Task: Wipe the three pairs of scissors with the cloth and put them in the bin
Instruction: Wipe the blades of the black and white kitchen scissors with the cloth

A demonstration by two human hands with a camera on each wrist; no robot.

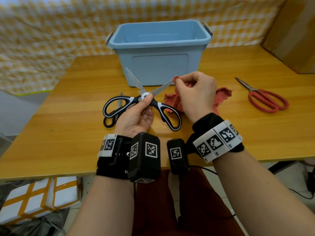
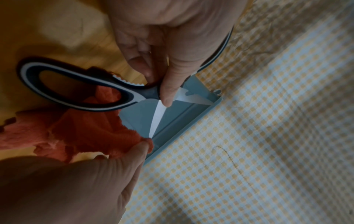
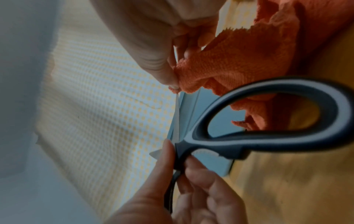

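My left hand (image 1: pixel 142 108) pinches the black-and-white scissors (image 1: pixel 163 109) at their pivot, blades spread wide above the table. My right hand (image 1: pixel 190 92) pinches the red cloth (image 1: pixel 221 94) around the tip of the right blade (image 1: pixel 161 89). The left wrist view shows the left thumb on the pivot of the scissors (image 2: pixel 80 92) and the cloth (image 2: pixel 99 133) at the blade tip. In the right wrist view the cloth (image 3: pixel 235 60) is folded over the blade (image 3: pixel 177 118). Small black scissors (image 1: pixel 115 111) lie under the held handles. Red scissors (image 1: pixel 265 97) lie at the right.
The light blue bin (image 1: pixel 158 50) stands just behind the hands, nothing visible inside it. A cardboard box (image 1: pixel 293 31) stands at the back right. A yellow checked cloth (image 1: pixel 51 31) hangs behind the wooden table (image 1: pixel 68 133). The table's front edge is near my wrists.
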